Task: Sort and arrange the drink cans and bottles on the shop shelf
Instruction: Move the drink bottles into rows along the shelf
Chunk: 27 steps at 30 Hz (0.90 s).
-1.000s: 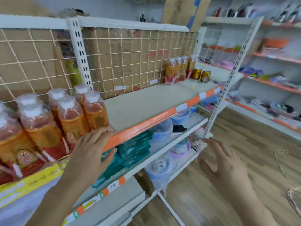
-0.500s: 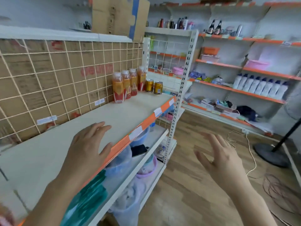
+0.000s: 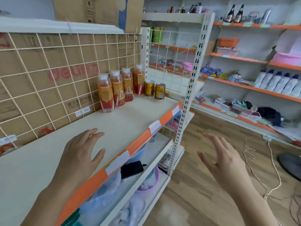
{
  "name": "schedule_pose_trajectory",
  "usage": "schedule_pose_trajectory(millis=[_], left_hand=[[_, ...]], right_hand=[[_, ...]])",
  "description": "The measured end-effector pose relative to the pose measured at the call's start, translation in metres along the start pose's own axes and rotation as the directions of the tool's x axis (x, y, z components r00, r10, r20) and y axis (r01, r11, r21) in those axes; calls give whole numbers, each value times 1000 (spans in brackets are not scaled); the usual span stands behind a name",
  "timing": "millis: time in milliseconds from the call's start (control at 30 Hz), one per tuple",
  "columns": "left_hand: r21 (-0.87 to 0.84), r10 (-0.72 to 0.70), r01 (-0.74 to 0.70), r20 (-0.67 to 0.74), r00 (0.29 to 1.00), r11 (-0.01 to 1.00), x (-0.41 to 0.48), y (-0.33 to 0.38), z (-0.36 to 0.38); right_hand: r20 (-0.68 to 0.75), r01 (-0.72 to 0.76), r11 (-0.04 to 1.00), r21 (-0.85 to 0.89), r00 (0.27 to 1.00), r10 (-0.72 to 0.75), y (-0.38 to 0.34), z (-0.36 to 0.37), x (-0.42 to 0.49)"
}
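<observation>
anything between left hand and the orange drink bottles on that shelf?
Nothing: the head view shows only bare shelf board from the left hand to the orange drink bottles. The two gold cans stand beyond them.

The left hand [image 3: 81,154] is stretching forward palm-down, fingers straight and slightly spread, thumb angling out. The right hand [image 3: 226,160] is hovering alongside, its back showing, fingers relaxed and parted, gripping nothing.

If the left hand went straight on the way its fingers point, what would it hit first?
Probably the nearest orange bottle in the row at the far end of the shelf. The left hand is open over bare shelf and nothing seems to lie between, though depth is hard to judge.
</observation>
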<state>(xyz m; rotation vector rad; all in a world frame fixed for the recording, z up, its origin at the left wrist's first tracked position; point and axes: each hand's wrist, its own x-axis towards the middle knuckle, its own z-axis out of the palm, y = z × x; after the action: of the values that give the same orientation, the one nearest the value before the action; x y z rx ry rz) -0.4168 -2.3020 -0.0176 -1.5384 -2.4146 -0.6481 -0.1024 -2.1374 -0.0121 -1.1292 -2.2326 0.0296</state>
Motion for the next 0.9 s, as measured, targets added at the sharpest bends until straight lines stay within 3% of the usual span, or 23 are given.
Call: schedule_pose_trajectory(millis=[467,900], left_hand=[[114,-271,273,-38,962,955,95,42,66],[62,-433,438,-84,898,897,202,10,109]], right_hand=[[176,186,966,182,960,-218,93,88,180],[198,333,898,289,897,-396,78,180,311]])
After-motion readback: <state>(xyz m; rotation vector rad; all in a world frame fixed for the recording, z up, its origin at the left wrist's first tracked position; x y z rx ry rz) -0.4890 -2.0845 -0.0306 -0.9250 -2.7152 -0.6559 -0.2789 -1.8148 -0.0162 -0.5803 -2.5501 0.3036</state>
